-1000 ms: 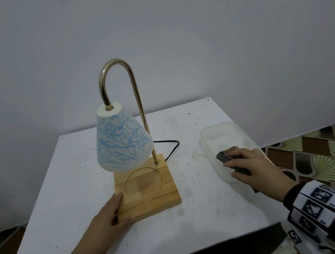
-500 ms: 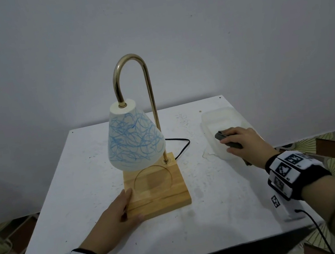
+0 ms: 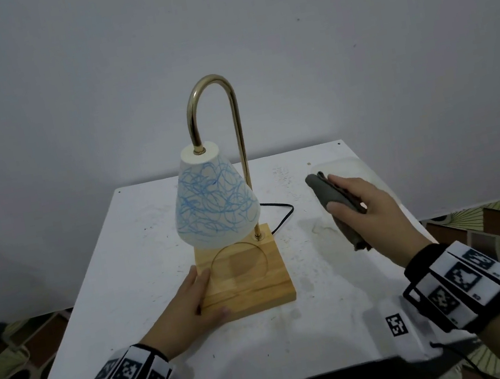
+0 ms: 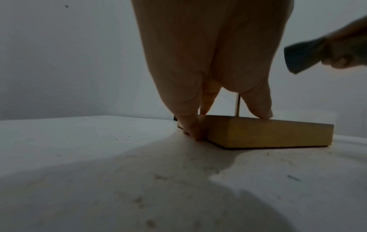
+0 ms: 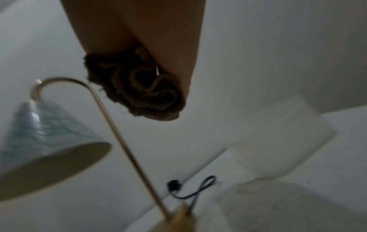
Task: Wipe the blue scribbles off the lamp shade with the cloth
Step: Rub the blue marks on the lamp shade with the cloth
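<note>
The right hand (image 3: 370,215) has its grip closed round the rolled cloth (image 3: 333,198), held in the air above the bench (image 3: 124,278), well to the right of the shade (image 3: 217,208). The shade hangs from the brass arm (image 3: 243,157) over the wooden base (image 3: 250,276), its scribbles (image 3: 211,203) untouched. The left hand (image 3: 189,307) lies flat-fingered against the base's left edge, thumb on top, gripping nothing. Risks, as I judge them: the shade hangs freely, so a firm rub could swing it or tip the lamp if the left hand slackens; a bunched cloth may smear.
</note>
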